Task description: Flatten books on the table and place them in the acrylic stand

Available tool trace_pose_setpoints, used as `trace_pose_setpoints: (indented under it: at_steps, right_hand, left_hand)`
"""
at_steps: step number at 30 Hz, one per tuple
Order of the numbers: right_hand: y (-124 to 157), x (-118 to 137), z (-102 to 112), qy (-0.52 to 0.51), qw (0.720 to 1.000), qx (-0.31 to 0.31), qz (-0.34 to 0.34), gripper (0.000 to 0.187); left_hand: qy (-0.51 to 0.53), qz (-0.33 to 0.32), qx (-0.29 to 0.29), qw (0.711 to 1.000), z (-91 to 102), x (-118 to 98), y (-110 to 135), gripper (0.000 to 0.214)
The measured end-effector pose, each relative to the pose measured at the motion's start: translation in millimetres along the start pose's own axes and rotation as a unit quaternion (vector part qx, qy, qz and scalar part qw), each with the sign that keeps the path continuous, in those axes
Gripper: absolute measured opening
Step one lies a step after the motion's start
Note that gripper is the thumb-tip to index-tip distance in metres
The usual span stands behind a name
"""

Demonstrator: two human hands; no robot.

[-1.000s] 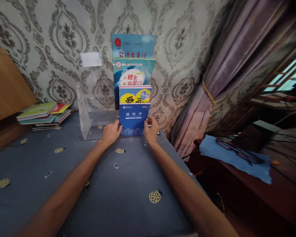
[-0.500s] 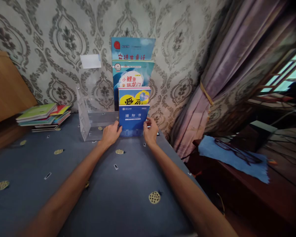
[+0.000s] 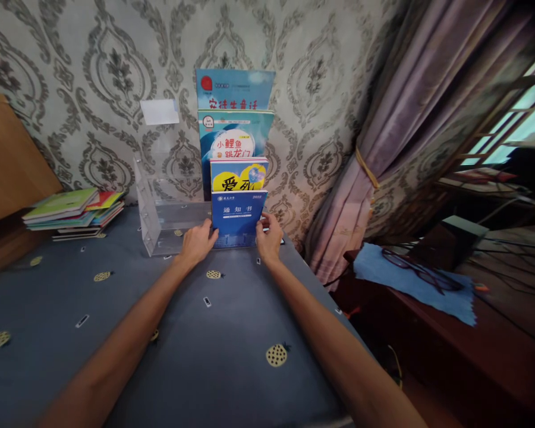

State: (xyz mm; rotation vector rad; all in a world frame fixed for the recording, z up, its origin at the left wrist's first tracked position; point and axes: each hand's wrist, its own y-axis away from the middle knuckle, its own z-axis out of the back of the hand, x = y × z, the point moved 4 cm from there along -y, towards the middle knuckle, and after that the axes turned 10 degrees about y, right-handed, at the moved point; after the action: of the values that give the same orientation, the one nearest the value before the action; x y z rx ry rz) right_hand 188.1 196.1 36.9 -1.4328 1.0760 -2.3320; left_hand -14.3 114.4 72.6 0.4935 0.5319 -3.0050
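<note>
A dark blue booklet (image 3: 237, 223) stands upright in the lowest front tier of a clear acrylic rack (image 3: 149, 229). At its left edge my left hand (image 3: 197, 242) is closed, the thumb against the booklet's side. The right edge is between the curled fingers of my right hand (image 3: 270, 236). Behind it, stepped upward, stand a book with a yellow heart shape (image 3: 232, 178), a teal book with a white circle (image 3: 234, 134) and a light blue book (image 3: 236, 89) at the back. Their lower parts are hidden by the books in front.
A white label (image 3: 159, 112) sits at the rack's upper left. Several books lie in a stack (image 3: 71, 208) at the left, beside a wooden panel (image 3: 13, 154). To the right hang a tied curtain (image 3: 374, 131) and, on a dark red desk, glasses (image 3: 421, 270) on a blue cloth (image 3: 374, 267).
The whole view has shifted slightly, so everything appears a little further left. Both hands stay at the sides of the blue booklet, and the books keep their places in the rack.
</note>
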Motion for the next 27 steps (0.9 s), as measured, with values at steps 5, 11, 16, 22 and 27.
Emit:
trace_pose_setpoints:
  at_steps: [5,11,16,22,27]
  right_hand:
    - [1.0,0.9,1.8,0.006,1.0,-0.001,0.0,0.033]
    - [3.5,2.1,4.4,0.01,1.0,-0.005,0.003,0.032]
    - [5.0,3.0,5.9,0.009,1.0,-0.004,0.002,0.031]
    - [6.4,3.0,8.2,0.014,1.0,-0.011,0.005,0.031]
    - [7.6,1.1,8.0,0.005,1.0,-0.014,-0.006,0.033]
  left_hand:
    - [0.003,-0.002,0.001,1.0,0.2,-0.1,0.1,0.029]
    - [-0.005,0.003,0.007,1.0,1.7,-1.9,1.3,0.034]
    - [-0.008,0.0,0.012,1.0,1.7,-2.6,1.8,0.037]
    - [-0.001,-0.006,0.013,1.0,0.0,-1.2,1.7,0.038]
    - [-0.007,-0.004,0.015,1.0,0.3,-1.3,2.6,0.037]
